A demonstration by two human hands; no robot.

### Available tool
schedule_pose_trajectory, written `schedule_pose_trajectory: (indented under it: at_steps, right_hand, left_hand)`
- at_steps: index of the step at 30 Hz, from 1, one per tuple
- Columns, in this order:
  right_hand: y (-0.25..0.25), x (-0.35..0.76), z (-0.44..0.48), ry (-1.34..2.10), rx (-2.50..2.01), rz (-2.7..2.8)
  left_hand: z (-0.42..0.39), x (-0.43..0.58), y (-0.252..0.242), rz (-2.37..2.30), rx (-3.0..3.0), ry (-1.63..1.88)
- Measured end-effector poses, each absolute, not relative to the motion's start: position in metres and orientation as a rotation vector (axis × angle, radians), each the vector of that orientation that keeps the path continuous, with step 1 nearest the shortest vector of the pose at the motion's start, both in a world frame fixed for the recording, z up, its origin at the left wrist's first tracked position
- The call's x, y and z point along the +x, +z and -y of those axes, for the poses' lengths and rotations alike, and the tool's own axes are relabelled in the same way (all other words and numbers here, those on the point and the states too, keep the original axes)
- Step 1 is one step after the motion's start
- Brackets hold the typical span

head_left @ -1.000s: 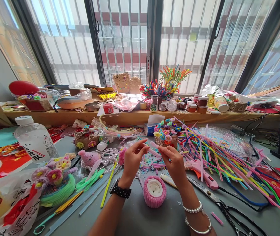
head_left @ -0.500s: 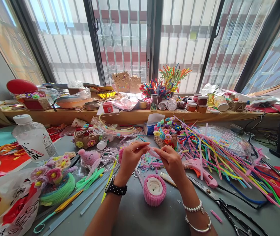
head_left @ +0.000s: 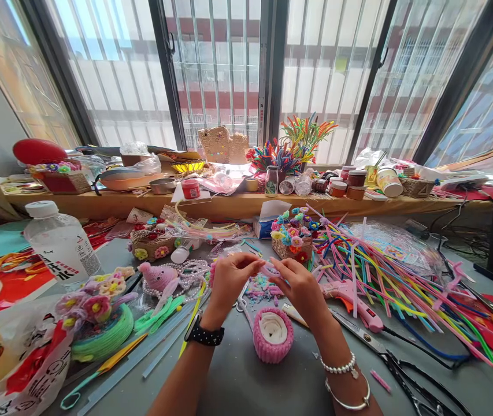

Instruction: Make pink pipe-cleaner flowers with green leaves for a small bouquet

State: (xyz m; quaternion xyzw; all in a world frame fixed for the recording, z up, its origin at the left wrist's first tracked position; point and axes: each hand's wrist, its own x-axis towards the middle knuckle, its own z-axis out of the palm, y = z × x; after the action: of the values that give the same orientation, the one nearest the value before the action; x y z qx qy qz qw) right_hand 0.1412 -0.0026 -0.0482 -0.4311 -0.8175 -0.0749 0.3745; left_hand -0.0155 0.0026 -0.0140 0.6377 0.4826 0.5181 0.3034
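Thumb and fingertips of my left hand (head_left: 234,281) pinch one end of a short pale lilac-pink pipe cleaner piece (head_left: 269,270). My right hand (head_left: 301,287) closes on its other end, partly hiding it. Below both hands a round pink fuzzy pot (head_left: 273,353) stands on the grey table, with a white coiled filling (head_left: 273,328) inside. Small pastel clippings (head_left: 259,289) lie scattered behind the hands. Right of my right hand rests a pink glue gun (head_left: 352,300), and a utility knife (head_left: 296,315) lies partly under my right wrist.
Large scissors (head_left: 374,342) lie at the right, beside a spread of colourful pipe cleaners (head_left: 385,283). On the left are a water bottle (head_left: 62,245), a green pot with fuzzy flowers (head_left: 103,338) and glue sticks (head_left: 120,370). A flower basket (head_left: 292,245) stands behind the hands.
My right hand has turned slightly and its fingers have shifted along the pipe cleaner piece. My left hand stays almost in place. The pot and other things have not moved.
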Motion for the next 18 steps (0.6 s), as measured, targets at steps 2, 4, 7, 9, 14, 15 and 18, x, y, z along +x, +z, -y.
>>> schedule_pose_trajectory:
  at_steps: [2, 4, 7, 9, 14, 15, 18]
  right_hand:
    - [-0.0480, 0.1397, 0.0032, -0.219, -1.116, 2.109]
    - [-0.0470, 0.1379, 0.0041, -0.251, -1.126, 2.121]
    - [-0.0454, 0.1354, 0.0057, -0.294, -1.146, 2.116]
    - [-0.0446, 0.1342, 0.0068, -0.311, -1.157, 2.102]
    - [-0.0432, 0.1344, 0.0074, -0.259, -1.166, 2.072]
    - [-0.0434, 0.1349, 0.0068, -0.240, -1.162, 2.063]
    - [-0.0450, 0.1367, 0.0045, -0.197, -1.152, 2.027]
  left_hand:
    - [-0.0020, -0.0148, -0.0125, -1.291, 1.681, 1.368]
    - [-0.0016, -0.0146, -0.0112, -1.299, 1.672, 1.368]
    - [-0.0005, -0.0148, -0.0105, -1.314, 1.665, 1.378]
    - [0.0004, -0.0150, -0.0107, -1.331, 1.684, 1.397]
    - [0.0027, -0.0146, -0.0102, -1.365, 1.688, 1.415]
    - [0.0031, -0.0144, -0.0096, -1.369, 1.667, 1.408]
    - [0.0046, -0.0133, -0.0072, -1.367, 1.613, 1.402]
